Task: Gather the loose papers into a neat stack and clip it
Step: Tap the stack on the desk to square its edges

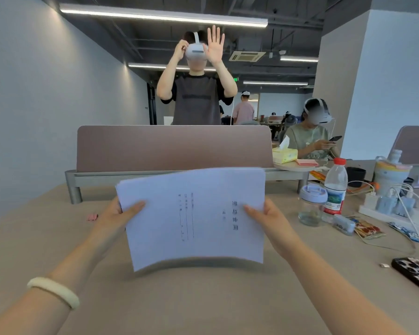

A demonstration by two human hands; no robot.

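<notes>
A stack of white printed papers (194,216) is held up off the beige table (203,298), turned sideways so its text runs vertically. My left hand (117,213) grips the stack's left edge, thumb on the front. My right hand (267,217) grips the right edge the same way. The stack's lower edge hangs just above the tabletop and looks blurred. A small pink clip (92,216) lies on the table to the left, beyond my left hand.
A desk divider (174,148) stands behind the papers. To the right are a glass jar (311,205), a water bottle (335,188), a power strip with chargers (397,209), snack packets (368,230) and a phone (415,274). One person stands behind the divider; another sits at the right.
</notes>
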